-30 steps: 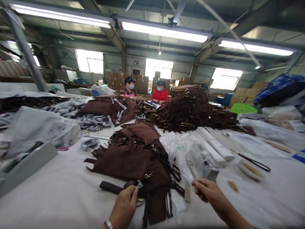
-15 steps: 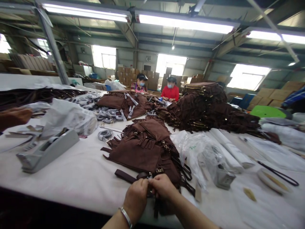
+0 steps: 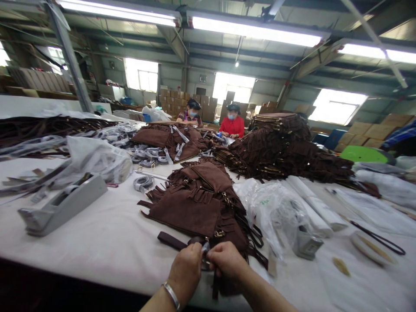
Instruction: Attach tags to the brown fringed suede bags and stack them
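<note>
Your left hand and right hand meet at the near edge of the dark brown fringed fabric bags, which lie piled on the white-covered surface. Your left thumb and fingers are pinched on a small fitting partly wrapped in clear plastic; your right fingertips are closed against its other side. The exact contact of the right fingertips, and whether they grip wrap or metal, cannot be told. The two-sided hold appears intended to steady a small, loose part, with the pile beyond it taking some of the weight. A flat dark brown strap extends to the left of your hands, and a gold-coloured metal clasp lies just beyond them, apparently exposed for access. To your left stands a long grey tape dispenser, probably sited there for reach, with a coiled grey plastic-wrapped strap beyond it, nearer the pile. To the right of the pile, crumpled clear plastic bags lie against white rolls and partly cover a smaller grey dispenser; that cover could hinder a quick grasp. A tall stack of brown fringed bags rests farther back, seemingly kept off your working area.
</note>
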Demonstrator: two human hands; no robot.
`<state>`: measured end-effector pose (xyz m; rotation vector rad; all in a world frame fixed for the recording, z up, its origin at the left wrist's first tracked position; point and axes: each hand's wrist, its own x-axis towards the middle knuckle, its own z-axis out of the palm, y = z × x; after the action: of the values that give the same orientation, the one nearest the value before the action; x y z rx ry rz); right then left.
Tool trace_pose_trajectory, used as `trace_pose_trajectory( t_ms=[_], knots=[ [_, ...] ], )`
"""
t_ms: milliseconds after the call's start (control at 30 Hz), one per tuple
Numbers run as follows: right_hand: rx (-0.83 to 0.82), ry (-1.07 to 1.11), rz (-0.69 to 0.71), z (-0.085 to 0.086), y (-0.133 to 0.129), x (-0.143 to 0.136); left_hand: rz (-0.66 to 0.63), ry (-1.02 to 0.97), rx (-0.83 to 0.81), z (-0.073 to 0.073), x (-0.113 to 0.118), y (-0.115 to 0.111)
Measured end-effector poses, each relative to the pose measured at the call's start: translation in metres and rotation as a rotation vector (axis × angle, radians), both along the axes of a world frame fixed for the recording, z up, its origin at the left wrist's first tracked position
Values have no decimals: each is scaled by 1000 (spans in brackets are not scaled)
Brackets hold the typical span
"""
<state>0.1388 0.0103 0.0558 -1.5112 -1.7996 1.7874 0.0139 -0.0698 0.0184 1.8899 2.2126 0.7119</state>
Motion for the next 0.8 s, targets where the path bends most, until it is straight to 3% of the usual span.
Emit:
trace_pose_trajectory(
  t_ms=[233, 367, 533, 700, 800],
  knots=[
    [-28, 134, -104, -20, -8, 17, 96, -377, -90, 35, -5, 12],
    [-95, 224, -233, -17, -8, 21, 78, -345, -38, 33, -1, 10],
    [-205, 345, -173, -18, -10, 17, 66, -333, -19, 26, 1, 8],
    [-28, 301, -183, -18, -12, 8, 80, -401, -13, 32, 1, 10],
    [103, 276, -193, -21, -13, 8, 130, -628, -77, 35, 4, 14]
  ],
)
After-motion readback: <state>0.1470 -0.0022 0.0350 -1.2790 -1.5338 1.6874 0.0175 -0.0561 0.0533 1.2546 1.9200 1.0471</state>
